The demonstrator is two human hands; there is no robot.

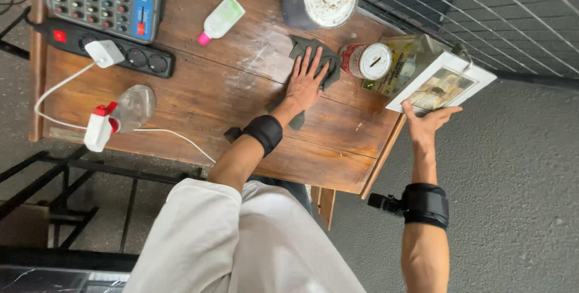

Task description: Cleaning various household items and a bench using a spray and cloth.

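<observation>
Keep your left hand (304,85) flat and open on the grey cloth (313,58), wiping the counter (241,97) evenly, while your right hand (427,123) grips the white picture frame (440,82) clear of the tins.
</observation>
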